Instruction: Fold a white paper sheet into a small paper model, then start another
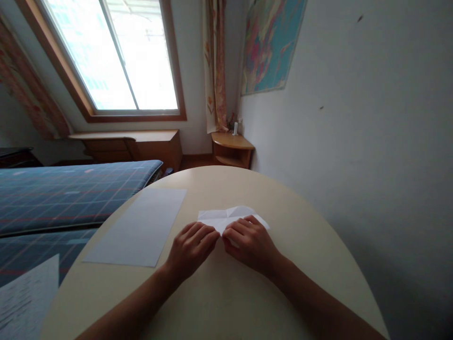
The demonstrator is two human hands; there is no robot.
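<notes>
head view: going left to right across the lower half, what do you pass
printed white paper sheet at the left edge → flat blank white paper sheet on the round beige table → left hand → right hand

You face a large window [113,52] in a brown wooden frame, with bright daylight pouring through it. Patterned curtains [215,66] hang at its right side, and another [31,104] at its left. Under the sill runs a low wooden cabinet [141,141], and a small corner shelf [231,146] sits beside it. On the pale wall [371,118] to your right hangs a coloured map [271,45]. A bed [63,193] with a blue checked cover lies just beyond the left edge of the round cream bench [283,283].
</notes>
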